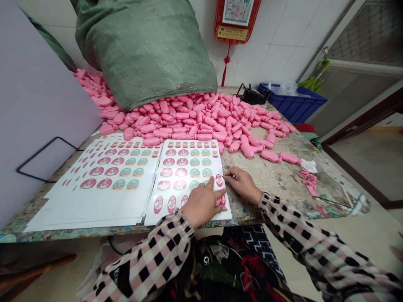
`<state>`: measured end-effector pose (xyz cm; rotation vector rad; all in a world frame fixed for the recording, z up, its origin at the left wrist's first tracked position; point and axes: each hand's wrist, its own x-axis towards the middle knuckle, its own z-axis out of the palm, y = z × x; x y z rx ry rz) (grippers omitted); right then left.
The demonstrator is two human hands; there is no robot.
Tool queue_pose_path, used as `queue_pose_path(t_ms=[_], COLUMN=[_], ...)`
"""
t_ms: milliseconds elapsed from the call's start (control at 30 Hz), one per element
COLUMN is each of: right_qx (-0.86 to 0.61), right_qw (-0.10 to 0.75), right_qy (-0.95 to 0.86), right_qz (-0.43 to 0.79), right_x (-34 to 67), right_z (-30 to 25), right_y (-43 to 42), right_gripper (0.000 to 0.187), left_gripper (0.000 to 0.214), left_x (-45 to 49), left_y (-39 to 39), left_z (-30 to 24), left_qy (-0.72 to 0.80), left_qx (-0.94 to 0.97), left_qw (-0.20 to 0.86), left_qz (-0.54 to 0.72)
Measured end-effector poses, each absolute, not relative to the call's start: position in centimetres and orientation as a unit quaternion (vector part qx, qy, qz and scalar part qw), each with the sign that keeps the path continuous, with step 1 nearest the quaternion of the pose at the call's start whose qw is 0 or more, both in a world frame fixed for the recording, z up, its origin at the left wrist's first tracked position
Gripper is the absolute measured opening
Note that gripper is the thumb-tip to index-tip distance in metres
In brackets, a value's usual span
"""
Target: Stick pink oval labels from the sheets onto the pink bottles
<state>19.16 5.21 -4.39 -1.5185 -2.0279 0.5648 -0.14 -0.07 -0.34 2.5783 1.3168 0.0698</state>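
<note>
Left hand (201, 205): fingers spread and flat, pressing on a sheet of oval printed stickers (189, 167), which lies at the near edge of a worn table (277, 180). Right hand (243, 184): fingertips pinched together at the sheet's right edge, beside a pink oval sticker (219, 180); anything gripped is too small to tell. Left of it, a stack of sticker sheets (110, 188). Beyond, a heap of pink sausage-shaped pieces (195, 121) spilling from a green woven sack (147, 54). Farthest, a blue plastic crate (292, 105).
</note>
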Motion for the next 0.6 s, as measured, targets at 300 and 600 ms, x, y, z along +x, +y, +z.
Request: queue_pose_path(t_ms=[300,600], right_qx=[-0.593,-0.572], right_qw=[0.265,0.198], right_qy=[-0.731,-0.77], right_qz=[0.211,0.203], right_x=[18.4,19.2], right_z=[-4.3,-3.1], right_y=[5.8,5.4], right_gripper=[0.012,0.012], left_gripper=[0.054,0.055], left_x=[0.0,-0.1], left_y=[-0.2,-0.3], left_z=[-0.2,-0.6], left_qy=[0.455,0.469], left_qx=[0.883,0.872], left_qw=[0.115,0.135], left_qz=[0.021,0.029])
